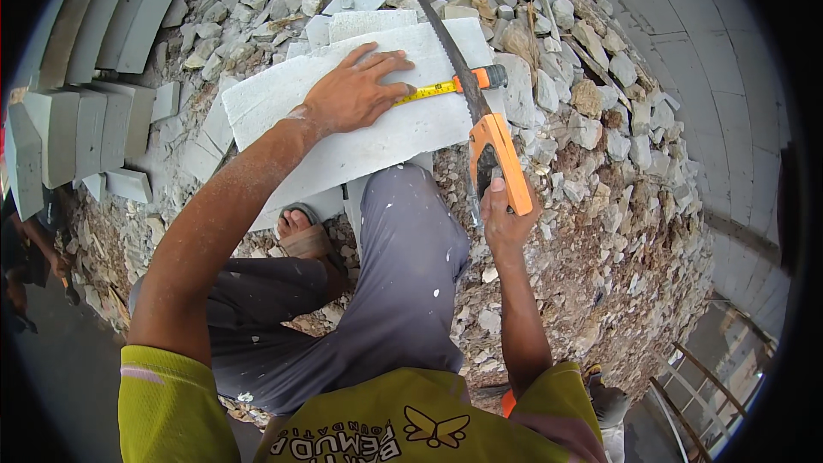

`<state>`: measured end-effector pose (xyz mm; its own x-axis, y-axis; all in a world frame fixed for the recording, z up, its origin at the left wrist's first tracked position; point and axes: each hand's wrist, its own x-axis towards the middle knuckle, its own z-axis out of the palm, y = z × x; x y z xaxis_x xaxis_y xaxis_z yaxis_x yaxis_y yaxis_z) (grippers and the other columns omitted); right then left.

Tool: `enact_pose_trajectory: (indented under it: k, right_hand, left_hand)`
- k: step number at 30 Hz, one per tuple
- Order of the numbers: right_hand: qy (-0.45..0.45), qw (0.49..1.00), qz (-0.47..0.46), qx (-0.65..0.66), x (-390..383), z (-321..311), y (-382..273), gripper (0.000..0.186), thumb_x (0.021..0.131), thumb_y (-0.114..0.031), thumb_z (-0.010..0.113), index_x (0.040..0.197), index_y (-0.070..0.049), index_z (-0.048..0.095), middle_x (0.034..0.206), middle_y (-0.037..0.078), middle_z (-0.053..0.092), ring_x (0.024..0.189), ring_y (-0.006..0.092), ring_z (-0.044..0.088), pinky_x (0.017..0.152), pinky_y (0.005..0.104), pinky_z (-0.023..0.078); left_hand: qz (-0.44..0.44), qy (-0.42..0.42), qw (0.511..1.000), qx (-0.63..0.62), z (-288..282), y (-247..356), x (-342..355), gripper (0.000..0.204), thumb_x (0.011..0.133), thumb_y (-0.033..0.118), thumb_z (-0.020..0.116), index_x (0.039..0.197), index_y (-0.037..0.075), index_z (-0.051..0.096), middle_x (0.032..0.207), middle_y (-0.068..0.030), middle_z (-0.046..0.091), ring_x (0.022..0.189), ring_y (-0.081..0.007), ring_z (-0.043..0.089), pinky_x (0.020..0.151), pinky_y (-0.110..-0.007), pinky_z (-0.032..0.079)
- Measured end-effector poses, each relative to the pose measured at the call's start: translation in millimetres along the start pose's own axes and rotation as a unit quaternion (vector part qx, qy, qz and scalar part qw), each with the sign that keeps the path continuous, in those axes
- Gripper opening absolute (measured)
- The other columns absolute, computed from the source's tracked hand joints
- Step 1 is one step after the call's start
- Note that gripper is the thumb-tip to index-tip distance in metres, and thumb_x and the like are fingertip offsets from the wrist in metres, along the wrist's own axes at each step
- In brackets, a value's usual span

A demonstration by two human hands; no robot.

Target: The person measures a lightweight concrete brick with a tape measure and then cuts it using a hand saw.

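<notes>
My left hand (pixel 360 90) lies flat with fingers spread on a large white lightweight block (pixel 300 150), its thumb side touching the end of a yellow tape blade (pixel 429 92). The blade runs out of an orange and black tape measure (pixel 492 77) at the block's right edge. My right hand (pixel 507 210) is closed round the orange handle (pixel 504 159) of a handsaw. Its dark toothed saw blade (pixel 452 45) points up and away, crossing in front of the tape measure. Whether the saw touches the block cannot be made out. My left foot in a sandal (pixel 304 236) is beside the block.
Broken white block pieces (pixel 591 133) and rubble cover the ground all around. Stacked blocks (pixel 77 133) stand at the left, and a pale block wall (pixel 737 111) rises at the right. Another person's hand (pixel 58 264) shows at the far left. A wooden frame (pixel 699 394) stands lower right.
</notes>
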<state>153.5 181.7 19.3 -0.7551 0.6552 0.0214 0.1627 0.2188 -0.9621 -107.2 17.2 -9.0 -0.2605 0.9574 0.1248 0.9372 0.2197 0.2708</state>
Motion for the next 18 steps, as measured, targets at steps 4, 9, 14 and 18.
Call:
enact_pose_trajectory:
  k: [4,9,14,18]
  right_hand:
    - [-0.003,0.994,0.098,0.054,-3,4,-10,0.023,0.095,-0.019,0.063,0.099,0.004,0.062,0.071,-0.002,0.054,0.065,0.0047,0.047,0.058,0.0227,0.040]
    - [0.010,1.000,-0.007,0.012,-4,-2,38,0.020,0.095,-0.017,0.062,0.096,0.002,0.058,0.057,0.000,0.050,0.045,0.0069,0.044,0.041,0.0241,0.034]
    - [0.013,0.993,0.079,0.083,-3,0,33,0.015,0.092,-0.011,0.063,0.089,0.004,0.062,0.062,0.000,0.054,0.048,0.0061,0.047,0.045,0.0232,0.038]
    - [-0.001,0.992,0.078,0.102,-6,-2,54,0.015,0.091,-0.010,0.063,0.083,0.002,0.060,0.059,-0.001,0.052,0.047,0.0063,0.047,0.045,0.0237,0.039]
  left_hand:
    - [-0.006,-0.014,0.999,0.030,0,-3,-5,0.025,0.098,0.030,0.053,0.120,0.028,0.066,0.142,-0.0010,0.048,0.139,-0.0192,0.038,0.122,-0.044,0.020]
    - [-0.001,-0.002,1.000,0.014,0,1,1,0.023,0.097,0.027,0.054,0.117,0.026,0.066,0.142,-0.0016,0.048,0.139,-0.0194,0.038,0.122,-0.045,0.021]
    - [-0.001,-0.004,1.000,0.014,0,-1,-2,0.021,0.097,0.025,0.056,0.115,0.024,0.066,0.142,-0.0023,0.048,0.138,-0.0201,0.039,0.122,-0.046,0.022]
    - [0.002,0.008,1.000,0.010,0,0,1,0.021,0.096,0.025,0.056,0.115,0.024,0.066,0.141,-0.0022,0.048,0.138,-0.0201,0.039,0.122,-0.046,0.022]
